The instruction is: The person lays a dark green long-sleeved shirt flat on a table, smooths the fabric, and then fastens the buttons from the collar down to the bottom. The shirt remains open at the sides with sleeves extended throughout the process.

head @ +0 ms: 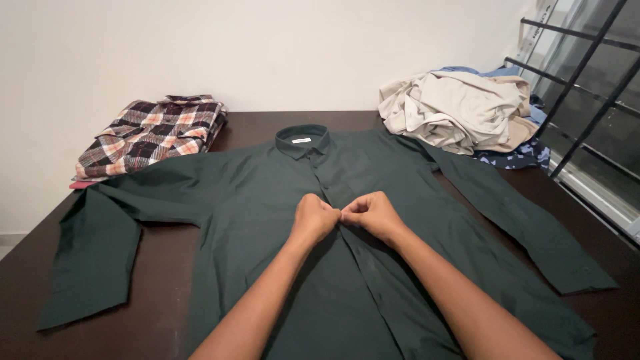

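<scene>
A dark green long-sleeved shirt lies front-up on a dark brown table, collar toward the wall, both sleeves spread out to the sides. My left hand and my right hand meet at the middle of the shirt's button placket, knuckles touching. Both have their fingers curled and pinch the placket fabric. The fingertips and any button between them are hidden.
A folded plaid shirt in red, black and cream rests at the table's back left. A loose heap of beige and blue clothes lies at the back right. Black window bars stand to the right; a white wall is behind.
</scene>
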